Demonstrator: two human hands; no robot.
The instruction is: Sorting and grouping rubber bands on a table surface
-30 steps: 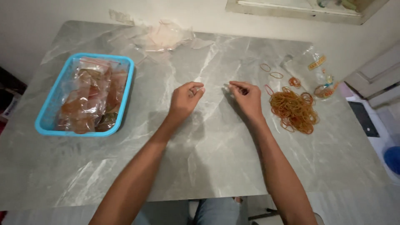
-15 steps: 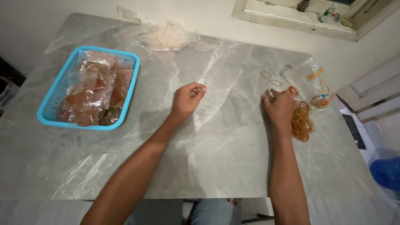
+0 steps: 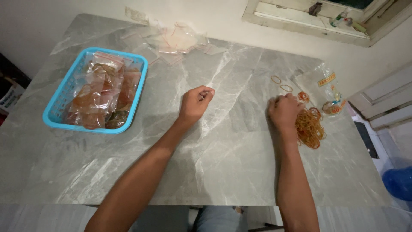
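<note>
While your left hand (image 3: 194,104) rests curled, your right hand (image 3: 284,112) pinches light, stretchy rubber bands (image 3: 310,126); pluck one loop at the pile's near edge.

Worktop (image 3: 223,172): near half and centre open between left hand (image 3: 194,104) and right hand (image 3: 283,112). Obstructions: blue basket (image 3: 141,81) of filled bags at left; loose clear bags (image 3: 176,39) at far edge; rubber bands (image 3: 310,126) touching the right hand; clear packet (image 3: 328,88) just beyond, at far right.
</note>
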